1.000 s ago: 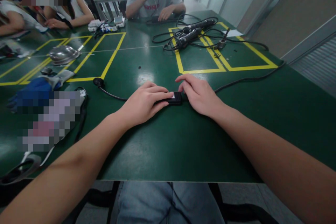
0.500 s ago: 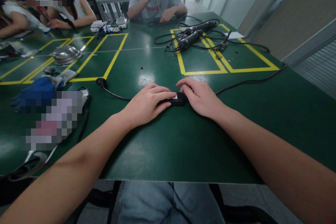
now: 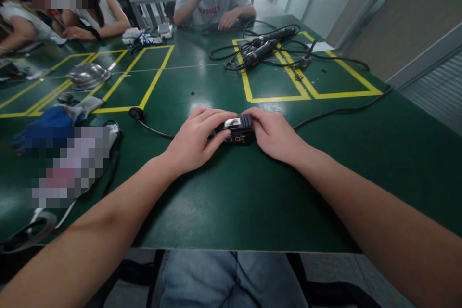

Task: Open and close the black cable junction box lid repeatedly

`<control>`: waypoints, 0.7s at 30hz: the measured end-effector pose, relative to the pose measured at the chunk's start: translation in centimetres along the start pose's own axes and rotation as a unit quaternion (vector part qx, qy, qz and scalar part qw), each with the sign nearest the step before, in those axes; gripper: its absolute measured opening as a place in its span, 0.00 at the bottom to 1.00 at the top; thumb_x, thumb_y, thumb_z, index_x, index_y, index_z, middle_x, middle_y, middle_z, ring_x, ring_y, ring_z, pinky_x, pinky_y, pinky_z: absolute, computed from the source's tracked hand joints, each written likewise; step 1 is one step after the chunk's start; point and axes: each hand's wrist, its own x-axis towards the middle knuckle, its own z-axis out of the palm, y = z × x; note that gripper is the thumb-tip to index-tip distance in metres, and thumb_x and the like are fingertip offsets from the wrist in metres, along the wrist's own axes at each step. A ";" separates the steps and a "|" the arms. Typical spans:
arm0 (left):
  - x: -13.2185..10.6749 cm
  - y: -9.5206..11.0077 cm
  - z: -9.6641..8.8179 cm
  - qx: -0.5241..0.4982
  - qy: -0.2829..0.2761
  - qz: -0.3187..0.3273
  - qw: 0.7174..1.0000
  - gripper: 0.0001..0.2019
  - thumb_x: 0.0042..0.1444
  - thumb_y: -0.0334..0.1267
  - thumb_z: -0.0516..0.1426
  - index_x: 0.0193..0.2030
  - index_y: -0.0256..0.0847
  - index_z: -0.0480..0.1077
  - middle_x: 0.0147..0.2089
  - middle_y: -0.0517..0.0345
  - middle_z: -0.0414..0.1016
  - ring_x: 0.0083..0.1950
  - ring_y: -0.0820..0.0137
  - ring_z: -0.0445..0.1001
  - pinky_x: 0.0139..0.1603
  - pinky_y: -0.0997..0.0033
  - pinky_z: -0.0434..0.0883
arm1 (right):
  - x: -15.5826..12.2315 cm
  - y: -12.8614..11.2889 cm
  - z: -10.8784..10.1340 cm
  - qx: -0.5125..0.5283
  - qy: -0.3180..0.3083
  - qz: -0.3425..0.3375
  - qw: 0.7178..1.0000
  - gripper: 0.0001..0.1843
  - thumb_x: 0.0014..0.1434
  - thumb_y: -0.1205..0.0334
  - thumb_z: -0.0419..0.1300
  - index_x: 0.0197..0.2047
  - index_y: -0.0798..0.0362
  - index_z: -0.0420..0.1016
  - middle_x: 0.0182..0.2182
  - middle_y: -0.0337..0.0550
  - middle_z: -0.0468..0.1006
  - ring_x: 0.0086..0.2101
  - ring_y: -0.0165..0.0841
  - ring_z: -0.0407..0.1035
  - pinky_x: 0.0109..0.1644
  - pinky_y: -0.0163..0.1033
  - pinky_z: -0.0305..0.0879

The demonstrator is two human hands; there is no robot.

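And there it is, the black power adapter case (image 3: 248,141) coming open on the green tabletop (image 3: 252,211), right between the two hands! Its lid (image 3: 247,121), white label (image 3: 232,122) uppermost, is tipped up along the near side, and inside we see the circuit board, a copper-coloured coil (image 3: 237,139) showing at the gap. Half a second ago that case looked closed and flat; now its insides face the person.

The left hand (image 3: 198,138) is partly closed, fingers over the top and thumb at the front edge, pinching the lid's left end. The right hand (image 3: 276,134) is curled in at the other end, index finger up at the top corner, touching; whether it truly grips, I can't tell. Those right fingers were lower and looser a moment back.

Out left, the cord ends in a black plug (image 3: 136,113); a dark cable (image 3: 335,109) trails away right. Up the table, a shiny metal bowl (image 3: 89,75), contents unclear, and two corded electric screwdrivers (image 3: 260,52) lying in tangled leads.
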 end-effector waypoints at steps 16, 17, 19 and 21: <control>0.1 -0.1 0.5 -0.003 -0.104 0.011 0.994 0.18 0.80 0.39 0.56 0.67 0.45 0.82 0.64 0.44 0.85 0.62 0.54 0.80 0.67 0.45 0.76 | 0.1 0.4 0.2 0.021 -0.009 0.008 1.000 0.23 0.70 0.71 0.49 0.56 0.49 0.83 0.41 0.46 0.89 0.42 0.44 0.82 0.55 0.49 0.74; 0.1 0.0 0.5 -0.012 -0.102 0.008 0.995 0.17 0.79 0.39 0.56 0.67 0.45 0.82 0.64 0.45 0.85 0.63 0.54 0.80 0.68 0.45 0.75 | 0.1 0.5 0.1 0.021 -0.009 0.008 1.000 0.23 0.70 0.71 0.50 0.55 0.49 0.83 0.41 0.46 0.89 0.42 0.44 0.82 0.55 0.49 0.74; 0.2 0.0 0.7 -0.038 -0.087 -0.007 0.995 0.17 0.79 0.39 0.57 0.67 0.45 0.81 0.64 0.46 0.86 0.64 0.55 0.81 0.70 0.46 0.75 | 0.0 0.6 0.1 0.018 -0.005 0.008 1.000 0.22 0.70 0.70 0.51 0.55 0.49 0.83 0.41 0.47 0.89 0.43 0.45 0.82 0.54 0.49 0.74; 0.2 0.0 0.9 -0.066 -0.052 -0.042 0.996 0.17 0.78 0.41 0.57 0.68 0.44 0.79 0.63 0.48 0.86 0.62 0.56 0.82 0.67 0.50 0.76 | -0.1 0.7 0.2 0.017 0.004 0.009 1.000 0.22 0.69 0.70 0.52 0.59 0.48 0.80 0.42 0.47 0.89 0.43 0.46 0.82 0.52 0.50 0.74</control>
